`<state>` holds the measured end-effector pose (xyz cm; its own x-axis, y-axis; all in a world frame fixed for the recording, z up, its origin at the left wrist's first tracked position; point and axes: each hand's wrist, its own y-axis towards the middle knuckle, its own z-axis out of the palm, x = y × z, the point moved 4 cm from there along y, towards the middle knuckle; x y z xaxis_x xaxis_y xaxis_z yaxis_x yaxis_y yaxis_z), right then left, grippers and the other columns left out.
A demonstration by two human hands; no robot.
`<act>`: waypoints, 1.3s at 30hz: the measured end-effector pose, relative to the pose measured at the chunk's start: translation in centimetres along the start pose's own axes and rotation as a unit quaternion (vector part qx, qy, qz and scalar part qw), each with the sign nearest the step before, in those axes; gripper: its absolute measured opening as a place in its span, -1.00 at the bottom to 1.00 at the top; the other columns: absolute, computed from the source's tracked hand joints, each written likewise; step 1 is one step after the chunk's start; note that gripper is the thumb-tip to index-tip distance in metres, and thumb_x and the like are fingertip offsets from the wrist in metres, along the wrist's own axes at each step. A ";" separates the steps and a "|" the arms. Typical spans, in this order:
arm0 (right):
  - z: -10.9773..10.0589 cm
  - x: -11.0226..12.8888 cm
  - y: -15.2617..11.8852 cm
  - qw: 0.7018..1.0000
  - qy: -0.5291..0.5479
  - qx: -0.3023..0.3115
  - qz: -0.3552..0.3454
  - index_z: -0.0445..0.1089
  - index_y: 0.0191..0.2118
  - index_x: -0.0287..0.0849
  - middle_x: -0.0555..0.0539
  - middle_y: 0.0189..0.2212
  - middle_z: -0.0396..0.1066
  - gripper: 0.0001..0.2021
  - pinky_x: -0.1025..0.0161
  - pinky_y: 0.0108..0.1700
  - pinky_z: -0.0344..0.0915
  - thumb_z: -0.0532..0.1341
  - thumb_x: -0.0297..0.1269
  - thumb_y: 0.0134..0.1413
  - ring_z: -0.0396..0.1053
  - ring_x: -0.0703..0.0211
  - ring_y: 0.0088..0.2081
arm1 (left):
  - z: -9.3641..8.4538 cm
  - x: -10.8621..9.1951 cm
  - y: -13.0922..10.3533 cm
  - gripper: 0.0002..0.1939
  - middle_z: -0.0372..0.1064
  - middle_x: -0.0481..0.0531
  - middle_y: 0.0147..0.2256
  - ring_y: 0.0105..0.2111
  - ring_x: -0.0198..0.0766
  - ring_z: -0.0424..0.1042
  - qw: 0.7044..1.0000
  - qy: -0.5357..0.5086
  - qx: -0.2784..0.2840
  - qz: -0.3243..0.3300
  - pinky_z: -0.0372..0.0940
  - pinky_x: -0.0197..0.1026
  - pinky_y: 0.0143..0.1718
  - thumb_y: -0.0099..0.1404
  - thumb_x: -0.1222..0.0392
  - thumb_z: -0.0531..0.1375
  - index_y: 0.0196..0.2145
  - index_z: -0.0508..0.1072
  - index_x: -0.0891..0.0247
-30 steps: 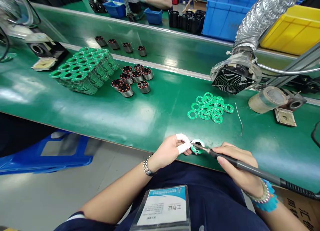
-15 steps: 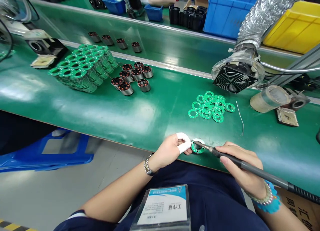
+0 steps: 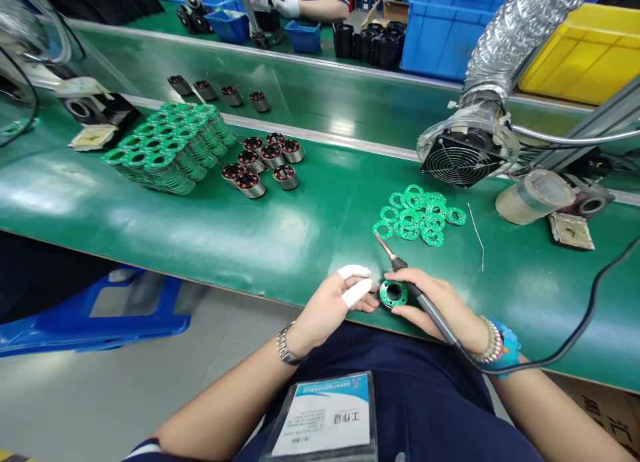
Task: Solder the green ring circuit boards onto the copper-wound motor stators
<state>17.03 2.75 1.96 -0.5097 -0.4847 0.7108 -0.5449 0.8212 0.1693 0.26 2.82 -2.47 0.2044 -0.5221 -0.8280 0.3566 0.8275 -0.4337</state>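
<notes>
Near the table's front edge sits a round part with a green ring board (image 3: 393,293) on top. My right hand (image 3: 437,309) has the black soldering iron (image 3: 429,309) between its fingers, tip pointing up and left, while thumb and forefinger touch the round part's right side. My left hand (image 3: 345,301), with white covers on two fingers, is at the part's left side, its fingers apart. Loose green ring boards (image 3: 410,221) lie beyond the hands. A thin solder wire (image 3: 477,237) lies to their right.
Motor stators (image 3: 273,157) and stacked green boards (image 3: 173,139) stand at the left. A fan (image 3: 463,161) on a foil duct, a round container (image 3: 534,195) and a sponge holder (image 3: 571,231) are right. Another person's gloved hands (image 3: 285,1) show behind the divider.
The iron's tip has swung off the ring board and now points up and left. My right hand has moved left to the round part. My left hand's fingers have opened and drawn slightly left.
</notes>
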 end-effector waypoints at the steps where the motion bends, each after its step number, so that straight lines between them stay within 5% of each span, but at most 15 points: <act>1: 0.2 0.0 -0.4 1.000 -0.004 -0.022 0.008 0.19 0.00 -0.15 -0.13 -0.17 0.38 -0.63 0.22 -0.15 0.36 0.21 -0.34 0.05 0.39 0.16 -0.19 | -0.1 0.2 -0.3 -0.71 0.42 0.02 -0.36 -0.43 -0.33 0.45 0.999 -0.030 -0.010 -0.016 0.36 -0.24 -0.33 0.13 0.14 0.25 -0.22 0.33 0.31; 5: 1.2 0.1 -1.6 0.994 -0.032 -0.099 0.026 0.17 0.01 -0.16 -0.16 -0.17 0.37 -0.61 0.15 -0.12 0.36 0.22 -0.32 0.04 0.37 0.09 -0.14 | 0.7 1.0 -1.1 -0.71 0.41 0.03 -0.37 -0.45 -0.34 0.44 0.995 -0.079 0.002 -0.066 0.36 -0.26 -0.36 0.07 0.16 0.30 -0.29 0.37 0.35; 10: 1.8 0.1 -2.0 0.990 -0.042 -0.130 0.035 0.18 -0.01 -0.15 -0.18 -0.15 0.36 -0.61 0.14 -0.13 0.37 0.23 -0.32 0.03 0.37 0.07 -0.14 | 2.0 0.7 -0.5 -0.79 0.37 -0.04 -0.54 -0.54 -0.40 0.36 0.999 -0.036 0.006 -0.036 0.31 -0.30 -0.43 0.04 0.17 0.29 -0.41 0.42 0.36; 17: 0.3 1.0 -1.3 0.989 -0.005 -0.146 0.002 0.22 -0.05 -0.12 -0.14 -0.19 0.37 -0.69 0.14 -0.09 0.34 0.16 -0.44 0.06 0.34 0.10 -0.12 | 2.5 -0.1 0.3 -0.78 0.31 -0.08 -0.54 -0.56 -0.42 0.27 0.997 0.068 0.029 -0.001 0.25 -0.33 -0.51 -0.02 0.15 0.32 -0.50 0.40 0.34; 31: 1.2 1.5 0.0 0.987 -0.047 -0.106 -0.113 0.25 -0.10 -0.14 -0.10 -0.34 0.38 -0.70 0.13 -0.23 0.34 0.06 -0.54 0.04 0.29 0.11 -0.25 | 1.9 0.0 0.1 -0.73 0.35 -0.02 -0.49 -0.47 -0.35 0.36 0.998 0.036 0.058 -0.006 0.34 -0.29 -0.45 0.02 0.09 0.30 -0.42 0.41 0.35; 39: -1.5 1.9 -1.2 0.983 0.006 -0.181 -0.013 0.34 -0.21 -0.15 -0.07 -0.40 0.39 -0.84 0.24 -0.30 0.34 0.13 -0.47 0.07 0.35 0.20 -0.35 | 1.5 -0.2 0.2 -0.78 0.38 -0.02 -0.52 -0.50 -0.35 0.39 0.997 0.061 0.048 -0.018 0.33 -0.25 -0.40 0.05 0.14 0.27 -0.44 0.36 0.34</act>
<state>17.70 1.24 4.12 -0.4895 -0.5060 0.7102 -0.2846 0.8626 0.4183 1.69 2.77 -1.88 0.0794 -0.5175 -0.8520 0.4481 0.7820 -0.4332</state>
